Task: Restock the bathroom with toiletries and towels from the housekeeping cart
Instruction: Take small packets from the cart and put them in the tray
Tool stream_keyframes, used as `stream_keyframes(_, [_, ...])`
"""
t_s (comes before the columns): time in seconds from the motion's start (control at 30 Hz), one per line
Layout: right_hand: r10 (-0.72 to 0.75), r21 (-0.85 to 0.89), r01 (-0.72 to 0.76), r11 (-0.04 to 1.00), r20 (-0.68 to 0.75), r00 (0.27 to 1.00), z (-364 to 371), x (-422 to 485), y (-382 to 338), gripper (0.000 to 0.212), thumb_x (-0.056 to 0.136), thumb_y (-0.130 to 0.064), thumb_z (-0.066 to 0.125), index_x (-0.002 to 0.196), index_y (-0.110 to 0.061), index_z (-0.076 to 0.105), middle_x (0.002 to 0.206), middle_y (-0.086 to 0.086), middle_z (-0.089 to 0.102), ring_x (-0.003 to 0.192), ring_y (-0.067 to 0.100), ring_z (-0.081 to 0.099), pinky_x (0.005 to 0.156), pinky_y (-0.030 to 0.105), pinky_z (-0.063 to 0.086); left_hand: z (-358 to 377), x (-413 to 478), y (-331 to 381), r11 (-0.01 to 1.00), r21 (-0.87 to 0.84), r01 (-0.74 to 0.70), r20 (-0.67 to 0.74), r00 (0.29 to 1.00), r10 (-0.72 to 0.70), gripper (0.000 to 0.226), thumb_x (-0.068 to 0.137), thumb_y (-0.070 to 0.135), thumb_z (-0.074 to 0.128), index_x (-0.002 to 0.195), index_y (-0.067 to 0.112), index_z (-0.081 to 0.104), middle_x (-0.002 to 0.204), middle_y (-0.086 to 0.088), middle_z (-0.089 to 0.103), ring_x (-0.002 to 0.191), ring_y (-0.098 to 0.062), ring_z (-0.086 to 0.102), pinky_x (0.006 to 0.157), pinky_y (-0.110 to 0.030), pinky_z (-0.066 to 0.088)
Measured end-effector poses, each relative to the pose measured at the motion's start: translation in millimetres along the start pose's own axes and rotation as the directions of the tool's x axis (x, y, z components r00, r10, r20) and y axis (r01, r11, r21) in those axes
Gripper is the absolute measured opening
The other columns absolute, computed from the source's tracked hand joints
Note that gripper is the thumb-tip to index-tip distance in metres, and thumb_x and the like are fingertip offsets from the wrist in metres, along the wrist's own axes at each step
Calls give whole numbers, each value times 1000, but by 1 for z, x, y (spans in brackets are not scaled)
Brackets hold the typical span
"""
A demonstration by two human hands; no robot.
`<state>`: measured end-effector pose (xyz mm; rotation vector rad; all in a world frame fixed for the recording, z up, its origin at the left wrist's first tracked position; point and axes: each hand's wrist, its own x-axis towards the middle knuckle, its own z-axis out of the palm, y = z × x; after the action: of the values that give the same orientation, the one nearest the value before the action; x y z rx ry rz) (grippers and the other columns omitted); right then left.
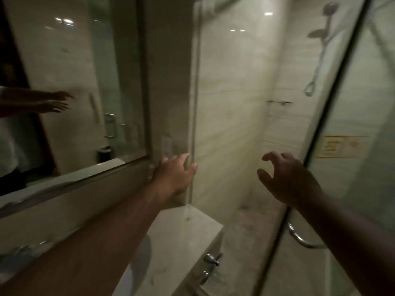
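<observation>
Left hand (174,175) near mirror (70,82), right hand (288,180) beside glass door (363,92).

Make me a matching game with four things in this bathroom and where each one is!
Things:
1. shower head
2. yellow sticker
3. door handle
4. left hand

Places:
A. stuck on the glass door
B. high up at the top right
C. low down at the bottom right, curved and shiny
D. reaching out beside the mirror, holding nothing

Pairs: 1-B, 2-A, 3-C, 4-D
</observation>
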<state>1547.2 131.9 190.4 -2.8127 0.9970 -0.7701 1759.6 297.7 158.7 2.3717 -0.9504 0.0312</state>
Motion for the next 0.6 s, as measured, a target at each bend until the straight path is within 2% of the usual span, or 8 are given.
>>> stream_keyframes(0.07, [127, -1, -127, 992, 41, 991, -14, -10, 31, 45, 91, -45, 60, 131, -25, 53, 128, 11, 54, 115, 34, 58, 95, 40, 48, 24, 15, 33, 996, -5, -91, 56, 994, 91, 60, 99, 55, 41, 150, 23, 41, 151, -7, 47, 138, -34, 36, 115, -40, 31])
stream_keyframes(0.13, [193, -62, -192, 979, 5, 981, -32, -22, 62, 48, 92, -44, 60, 134, -23, 51, 132, 13, 54, 117, 35, 57, 95, 40, 48, 45, 25, 68, 981, -34, -193, 101, 975, 196, 61, 99, 57, 41, 149, 23, 41, 149, -6, 50, 137, -33, 39, 114, -44, 33])
stream_keyframes(0.3, [415, -236, -427, 873, -100, 904, -96, -66, 124, 51, 95, -44, 56, 141, -23, 45, 143, 11, 48, 126, 31, 51, 100, 39, 44, 85, 29, 159, 879, -158, -450, 181, 862, 473, 59, 99, 55, 45, 148, 22, 44, 143, -6, 55, 132, -31, 45, 109, -46, 39])
stream_keyframes(0.43, [604, -318, -629, 710, -185, 775, -120, -122, 163, 48, 94, -46, 53, 138, -28, 45, 136, 8, 50, 118, 33, 54, 94, 40, 46, 121, 5, 213, 754, -249, -607, 206, 728, 654, 65, 90, 62, 46, 142, 23, 52, 137, -7, 60, 129, -29, 50, 106, -39, 42])
stream_keyframes(0.53, [721, -378, -748, 546, -243, 649, -135, -164, 187, 49, 92, -52, 50, 135, -29, 45, 131, 10, 51, 116, 34, 55, 94, 41, 47, 140, -12, 252, 654, -202, -729, 233, 613, 755, 61, 97, 58, 44, 148, 25, 43, 146, -4, 52, 136, -26, 41, 110, -35, 36])
stream_keyframes(0.6, [782, -356, -825, 439, -301, 546, -154, -190, 199, 48, 92, -53, 49, 132, -26, 47, 129, 12, 52, 117, 36, 53, 95, 42, 47, 148, -26, 287, 571, -194, -797, 229, 529, 817, 60, 99, 56, 42, 151, 24, 38, 149, -5, 48, 138, -27, 37, 112, -35, 33])
